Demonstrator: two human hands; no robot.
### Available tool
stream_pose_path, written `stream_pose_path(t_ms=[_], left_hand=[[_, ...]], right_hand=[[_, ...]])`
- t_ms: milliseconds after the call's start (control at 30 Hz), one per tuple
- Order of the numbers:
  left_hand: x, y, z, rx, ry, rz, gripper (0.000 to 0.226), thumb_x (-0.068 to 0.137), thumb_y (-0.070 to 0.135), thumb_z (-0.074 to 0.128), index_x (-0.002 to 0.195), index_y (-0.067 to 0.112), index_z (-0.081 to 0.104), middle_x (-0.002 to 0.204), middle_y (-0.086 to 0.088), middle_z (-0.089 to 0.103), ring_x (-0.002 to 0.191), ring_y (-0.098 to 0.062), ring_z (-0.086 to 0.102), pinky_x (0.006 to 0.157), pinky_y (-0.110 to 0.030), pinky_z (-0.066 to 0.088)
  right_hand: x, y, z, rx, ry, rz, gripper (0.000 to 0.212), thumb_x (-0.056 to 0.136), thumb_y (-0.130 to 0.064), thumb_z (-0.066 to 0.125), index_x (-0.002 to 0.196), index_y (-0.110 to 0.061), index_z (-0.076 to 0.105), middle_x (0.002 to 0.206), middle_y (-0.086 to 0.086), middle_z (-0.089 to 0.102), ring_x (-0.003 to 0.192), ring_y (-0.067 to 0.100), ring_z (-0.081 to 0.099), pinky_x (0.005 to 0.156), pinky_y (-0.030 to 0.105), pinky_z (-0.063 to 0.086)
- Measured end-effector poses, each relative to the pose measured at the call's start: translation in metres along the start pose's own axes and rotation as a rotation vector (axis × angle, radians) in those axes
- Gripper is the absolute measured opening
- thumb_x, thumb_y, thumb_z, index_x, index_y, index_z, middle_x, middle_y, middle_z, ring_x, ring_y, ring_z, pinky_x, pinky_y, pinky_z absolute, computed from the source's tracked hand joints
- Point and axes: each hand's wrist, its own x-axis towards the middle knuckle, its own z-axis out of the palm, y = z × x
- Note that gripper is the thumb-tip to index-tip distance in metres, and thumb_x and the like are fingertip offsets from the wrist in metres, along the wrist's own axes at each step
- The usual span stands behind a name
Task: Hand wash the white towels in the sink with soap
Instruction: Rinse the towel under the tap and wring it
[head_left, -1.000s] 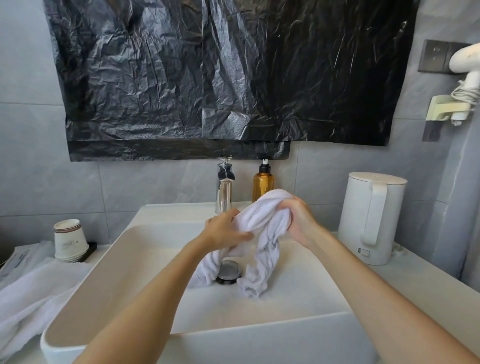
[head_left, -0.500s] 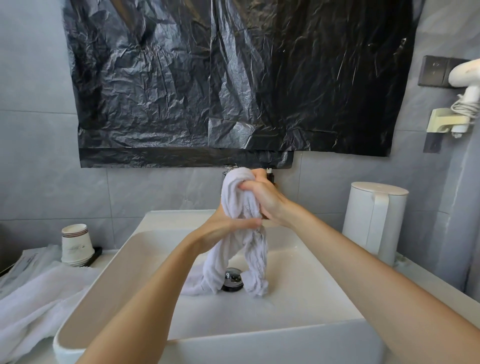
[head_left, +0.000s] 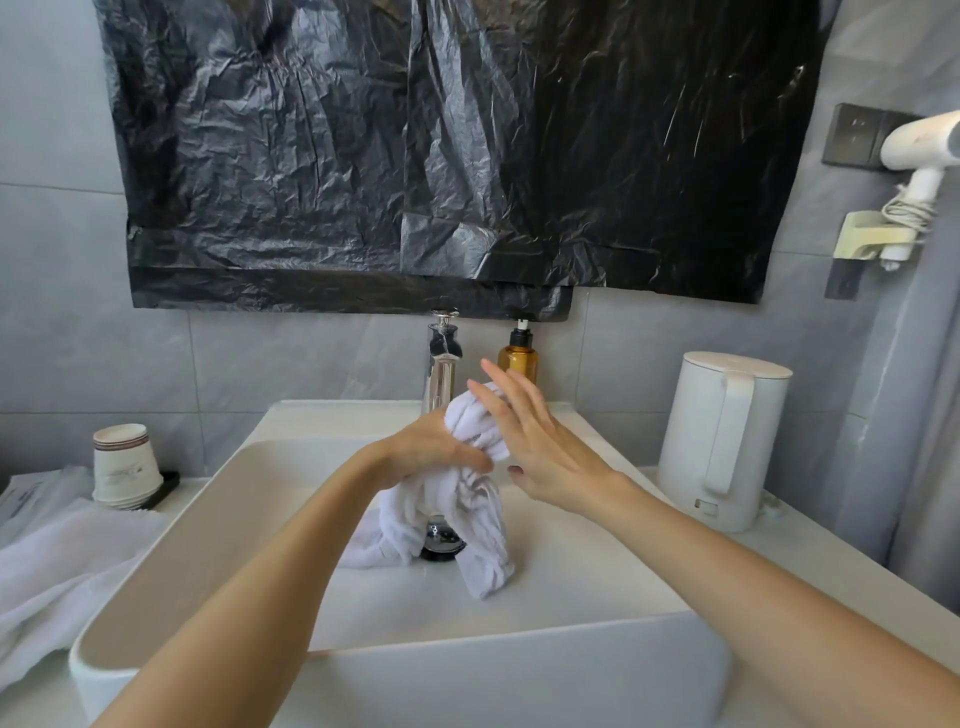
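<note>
1. The left hand (head_left: 431, 449) was clamped round the bunched upper part of the white terry-cloth towel (head_left: 483, 525). It held the towel up over the middle of the white rectangular ceramic sink (head_left: 467, 654), probably so that any drips fell into the basin and not onto the surface.
2. The right hand (head_left: 537, 441) was spread, fingers straight, gripping nothing. Its palm was turned toward the gathered top of the towel, but whether it touched the cloth could not be told. It looked placed for a rub or a fresh grip.
3. The towel's two loose ends hung down to the sink's floor on either side of the round chrome drain plug (head_left: 441, 543), so the cloth kept inside the basin.
4. The chrome tap (head_left: 441, 364) and the amber pump bottle with a black top (head_left: 519, 358) stood at the sink's back edge, just behind the hands. That kept soap and water within easy reach. No stream showed from the tap.
5. A second white towel (head_left: 62, 561) lay heaped at the surface's left edge beside the sink. Whether it was washed or waiting could not be told.
</note>
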Motion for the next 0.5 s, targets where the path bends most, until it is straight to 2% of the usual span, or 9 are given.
stream_pose_path(t_ms=[33, 100, 167, 233, 300, 400, 500], left_hand=[[0.000, 0.001, 0.003, -0.006, -0.053, 0.010, 0.040, 0.076, 0.008, 0.078, 0.105, 0.029, 0.060, 0.090, 0.009, 0.072, 0.085, -0.007, 0.067, 0.073, -0.018, 0.050], [0.001, 0.001, 0.007, 0.020, -0.096, 0.004, 0.047, 0.073, 0.015, 0.083, 0.110, 0.029, 0.058, 0.096, 0.010, 0.070, 0.093, -0.008, 0.067, 0.080, -0.020, 0.050], [0.007, -0.001, 0.012, 0.161, -0.029, -0.043, 0.063, 0.067, 0.025, 0.088, 0.119, 0.024, 0.053, 0.104, 0.007, 0.066, 0.098, -0.015, 0.063, 0.083, -0.024, 0.049], [0.014, -0.006, 0.016, 0.376, 0.085, -0.068, 0.079, 0.063, 0.031, 0.089, 0.126, 0.020, 0.044, 0.107, 0.004, 0.060, 0.097, -0.018, 0.058, 0.079, -0.027, 0.047], [0.016, -0.010, 0.024, 0.594, 0.177, -0.030, 0.076, 0.067, 0.033, 0.086, 0.126, 0.020, 0.040, 0.100, 0.002, 0.057, 0.089, -0.021, 0.056, 0.074, -0.031, 0.047], [0.015, -0.013, 0.037, 0.904, 0.259, 0.046, 0.059, 0.077, 0.028, 0.072, 0.124, 0.018, 0.038, 0.097, -0.005, 0.062, 0.078, -0.026, 0.050, 0.068, -0.033, 0.040], [0.018, -0.017, 0.045, 1.151, 0.338, 0.170, 0.049, 0.084, 0.019, 0.058, 0.128, 0.016, 0.037, 0.100, -0.008, 0.066, 0.081, -0.030, 0.056, 0.065, -0.034, 0.039]], right_hand=[[0.002, 0.001, 0.003, -0.041, 0.049, -0.019, 0.105, 0.066, 0.003, 0.076, 0.151, -0.013, 0.017, 0.157, 0.007, 0.012, 0.142, 0.030, 0.016, 0.089, 0.036, 0.052], [0.007, 0.007, 0.005, -0.088, 0.130, -0.051, 0.091, 0.060, 0.007, 0.078, 0.141, -0.004, 0.037, 0.137, 0.014, 0.044, 0.121, 0.031, 0.043, 0.080, 0.039, 0.057], [0.009, 0.011, 0.004, -0.157, 0.130, -0.075, 0.070, 0.063, 0.014, 0.070, 0.128, -0.002, 0.052, 0.116, 0.014, 0.059, 0.100, 0.031, 0.056, 0.068, 0.039, 0.057], [0.008, 0.011, 0.001, -0.179, 0.029, -0.029, 0.050, 0.075, 0.008, 0.061, 0.123, -0.006, 0.054, 0.112, 0.011, 0.060, 0.098, 0.030, 0.058, 0.070, 0.038, 0.052], [0.007, 0.008, 0.001, -0.158, -0.154, 0.111, 0.036, 0.084, -0.009, 0.059, 0.119, -0.010, 0.051, 0.114, 0.010, 0.061, 0.100, 0.030, 0.059, 0.070, 0.035, 0.045], [0.004, 0.004, 0.001, 0.002, -0.326, 0.256, 0.019, 0.079, -0.025, 0.063, 0.094, -0.016, 0.056, 0.091, 0.005, 0.064, 0.084, 0.029, 0.060, 0.058, 0.031, 0.038], [-0.002, 0.006, 0.002, 0.255, -0.469, 0.448, 0.014, 0.070, -0.021, 0.064, 0.067, -0.018, 0.050, 0.065, 0.001, 0.056, 0.060, 0.020, 0.051, 0.049, 0.026, 0.034]])
